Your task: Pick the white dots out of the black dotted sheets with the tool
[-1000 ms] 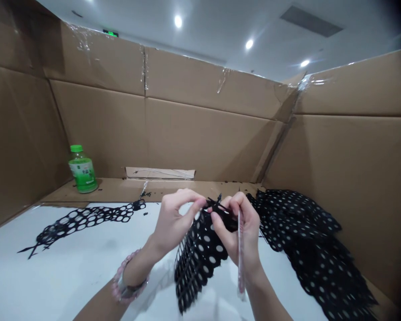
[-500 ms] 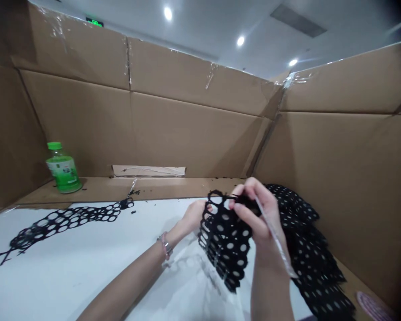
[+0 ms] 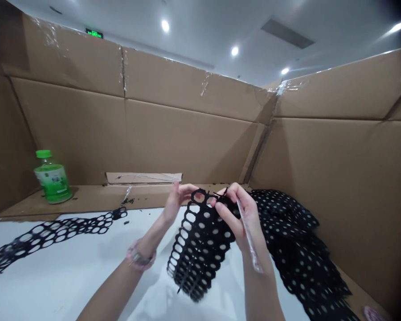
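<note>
A strip of black mesh fabric (image 3: 203, 240) with pale dots and a row of open rings along its left edge hangs over the white table. My right hand (image 3: 242, 209) pinches its top edge between thumb and fingers. A slim, whitish, shiny stick (image 3: 249, 238) lies along that palm and points down over the wrist; its kind cannot be told. My left hand (image 3: 177, 203) is at the ringed edge, thumb raised and fingers stretched out toward the top ring. The fingertips are partly hidden there. A bracelet and a watch (image 3: 142, 256) circle the left wrist.
To the right is a heap of the same dotted black fabric (image 3: 294, 240). A loose black ring-mesh strip (image 3: 60, 229) lies at the left on the white table (image 3: 87, 272). Behind it stands a green-capped bottle (image 3: 53, 180). Cardboard walls (image 3: 187, 138) enclose the table; black scraps are scattered.
My left hand has moved left and loosened from the ringed edge, its thumb now raised. The fabric in my right hand has swung left and shows more of its rings. The view has shifted slightly.
</note>
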